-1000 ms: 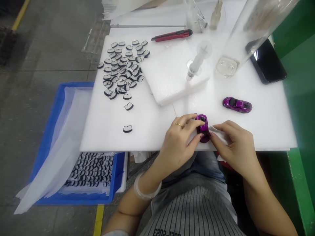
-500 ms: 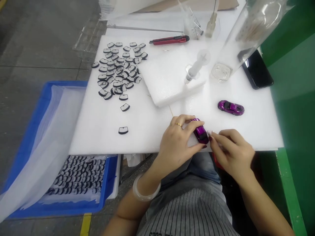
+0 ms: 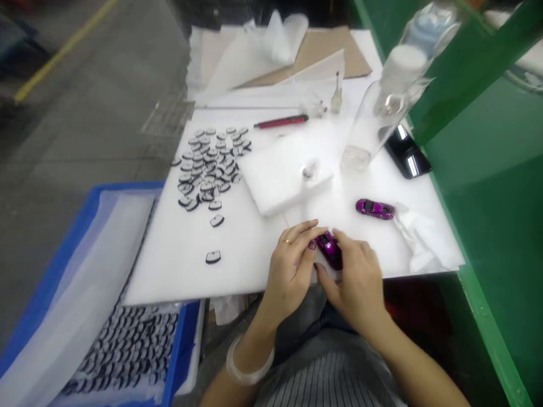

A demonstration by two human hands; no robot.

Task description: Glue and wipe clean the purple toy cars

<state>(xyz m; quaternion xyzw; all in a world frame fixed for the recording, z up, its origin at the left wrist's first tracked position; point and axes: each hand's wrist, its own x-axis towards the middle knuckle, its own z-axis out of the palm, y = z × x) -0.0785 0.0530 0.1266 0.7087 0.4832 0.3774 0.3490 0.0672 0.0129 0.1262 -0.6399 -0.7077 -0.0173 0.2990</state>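
A small purple toy car [image 3: 330, 252] is between my two hands near the table's front edge. My left hand [image 3: 292, 260] has its thumb and fingers closed at the car's far left end. Around the car's right side, my right hand [image 3: 358, 271] holds it with fingers on the far end and the thumb at the near left. A second purple toy car [image 3: 375, 209] stands apart to the right, beside a crumpled white tissue [image 3: 419, 237]. Several small clear window pieces with black edges [image 3: 210, 164] lie scattered on the left.
A white foam block [image 3: 280, 175] sits mid-table, with a syringe [image 3: 310, 169] standing in it. Behind are a red cutter knife [image 3: 282, 121] and a small needle bottle [image 3: 336, 100]. A clear bottle [image 3: 360, 130] and phone [image 3: 407, 152] are at right. Bottom left, a blue crate [image 3: 180, 345] holds more window pieces.
My right hand has moved from beside the car onto it, and the small white thing at its fingertips no longer shows. My view has shifted, bringing the white tissue into sight.
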